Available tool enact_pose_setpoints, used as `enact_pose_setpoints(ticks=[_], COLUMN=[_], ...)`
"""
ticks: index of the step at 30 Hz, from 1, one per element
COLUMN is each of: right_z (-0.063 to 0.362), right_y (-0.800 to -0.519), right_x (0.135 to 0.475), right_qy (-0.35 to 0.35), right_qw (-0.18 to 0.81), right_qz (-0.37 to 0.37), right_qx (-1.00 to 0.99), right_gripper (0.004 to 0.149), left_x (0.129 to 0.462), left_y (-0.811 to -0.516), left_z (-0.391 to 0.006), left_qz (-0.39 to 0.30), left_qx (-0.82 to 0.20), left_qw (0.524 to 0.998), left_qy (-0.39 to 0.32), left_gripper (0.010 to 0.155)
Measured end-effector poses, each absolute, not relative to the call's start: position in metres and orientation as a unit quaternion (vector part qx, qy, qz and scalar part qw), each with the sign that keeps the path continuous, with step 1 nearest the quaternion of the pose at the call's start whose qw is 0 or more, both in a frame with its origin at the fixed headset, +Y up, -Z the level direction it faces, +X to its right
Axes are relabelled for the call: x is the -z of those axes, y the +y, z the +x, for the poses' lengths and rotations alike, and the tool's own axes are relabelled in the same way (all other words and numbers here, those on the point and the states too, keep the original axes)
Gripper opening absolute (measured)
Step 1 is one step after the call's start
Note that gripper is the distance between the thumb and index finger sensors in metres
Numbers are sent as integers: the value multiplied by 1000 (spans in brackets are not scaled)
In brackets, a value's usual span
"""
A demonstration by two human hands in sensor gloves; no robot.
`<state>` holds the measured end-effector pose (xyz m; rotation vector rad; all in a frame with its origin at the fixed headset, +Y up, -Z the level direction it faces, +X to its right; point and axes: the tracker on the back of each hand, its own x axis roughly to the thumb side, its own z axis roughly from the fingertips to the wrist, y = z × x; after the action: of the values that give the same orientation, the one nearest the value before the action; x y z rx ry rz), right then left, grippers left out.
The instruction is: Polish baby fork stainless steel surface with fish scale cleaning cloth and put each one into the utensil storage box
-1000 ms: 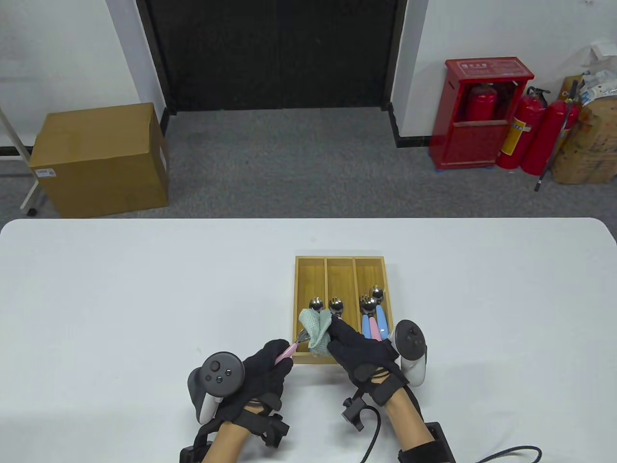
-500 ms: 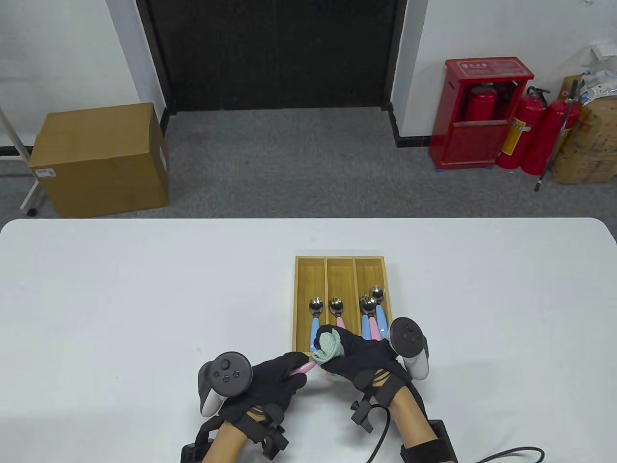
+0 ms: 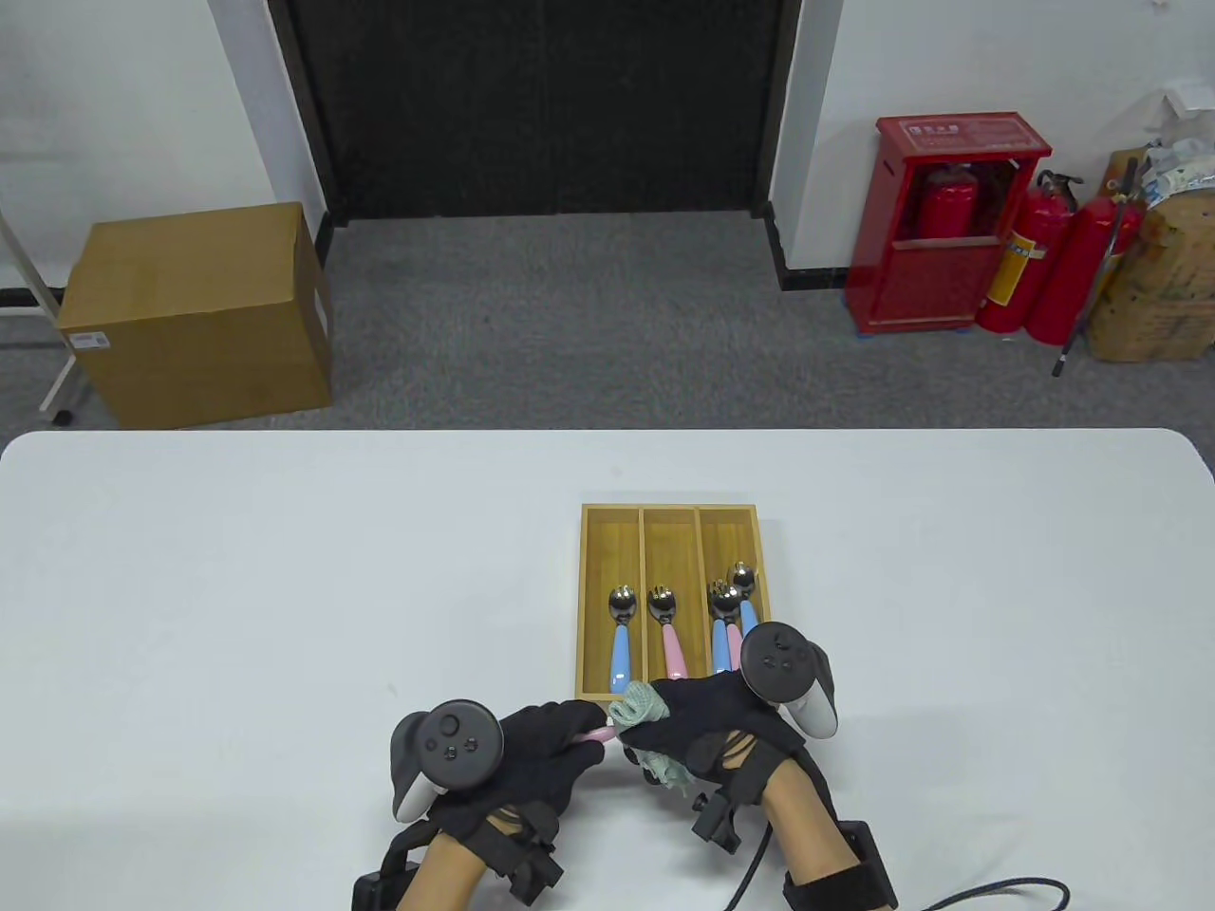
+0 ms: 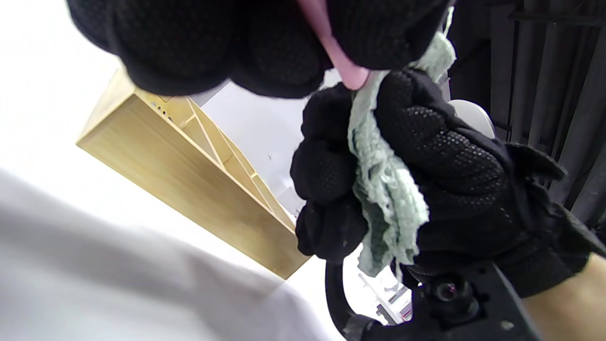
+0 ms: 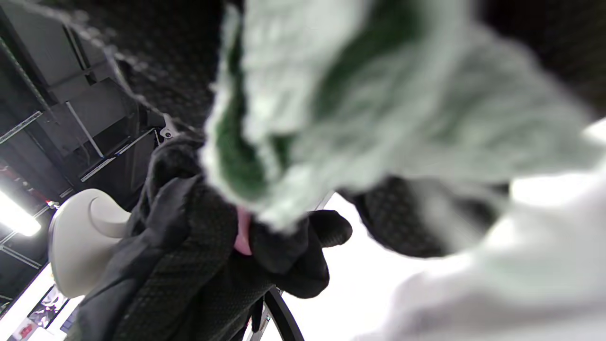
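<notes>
My left hand (image 3: 546,745) grips the pink handle of a baby fork (image 3: 595,734), just in front of the wooden utensil storage box (image 3: 669,517). My right hand (image 3: 707,726) holds the pale green fish scale cloth (image 3: 638,707) wrapped round the fork's metal head, which is hidden inside the cloth. In the left wrist view the pink handle (image 4: 338,57) runs into the cloth (image 4: 386,189) held in my right hand's fingers (image 4: 326,170). The right wrist view is filled by the blurred cloth (image 5: 360,109). Several polished forks (image 3: 622,631) lie in the box compartments.
The box has three long compartments, its far halves bare. A blue-handled fork lies in the left one, a pink-handled fork (image 3: 669,631) in the middle, and blue and pink ones (image 3: 731,617) in the right. White table (image 3: 237,588) spreads to both sides.
Both hands have drawn back from above the box's front edge toward me. The cloth, first spread over the fork above the box, is now bunched round the fork head in front of it.
</notes>
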<state>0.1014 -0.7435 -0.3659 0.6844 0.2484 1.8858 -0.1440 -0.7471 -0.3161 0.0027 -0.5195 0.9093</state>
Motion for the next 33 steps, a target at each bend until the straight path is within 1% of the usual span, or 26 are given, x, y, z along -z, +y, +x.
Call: enact_pose_setpoints(ticks=[6, 9, 10, 13, 18, 21, 24, 27, 29, 31, 33], right_z=[101, 101, 101, 100, 100, 99, 96, 88, 82, 77, 76], right_y=[-743, -739, -737, -734, -733, -731, -730, -732, -733, -732, -733], right_x=[366, 366, 365, 362, 361, 361, 359, 357, 355, 353, 352], right_qy=[98, 61, 39, 9, 9, 14, 21, 38, 38, 32, 29], right_qw=[537, 550, 556, 568, 565, 536, 483, 408, 347, 311, 304], right_qz=[299, 300, 300, 299, 299, 308, 322, 340, 356, 363, 364], right_qx=[-783, -777, -774, -767, -769, -786, -814, -846, -867, -878, -880], right_gripper=[51, 50, 50, 49, 49, 48, 48, 48, 49, 49, 49], left_x=[317, 318, 318, 318, 318, 319, 319, 317, 315, 313, 313], left_y=[-749, -749, -749, -749, -749, -750, -750, -747, -745, -744, -743], left_z=[-144, -144, -145, -146, -144, -142, -140, -137, -134, -132, -132], left_qz=[-7, -7, -7, -7, -7, -10, -12, 1, 8, 13, 19], left_qx=[-446, -460, -467, -482, -467, -447, -415, -352, -314, -288, -280], left_qw=[860, 854, 851, 844, 852, 861, 876, 898, 909, 917, 919], left_qy=[-249, -242, -238, -234, -237, -242, -247, -262, -273, -277, -278], left_gripper=[46, 46, 46, 47, 47, 47, 47, 46, 46, 46, 46])
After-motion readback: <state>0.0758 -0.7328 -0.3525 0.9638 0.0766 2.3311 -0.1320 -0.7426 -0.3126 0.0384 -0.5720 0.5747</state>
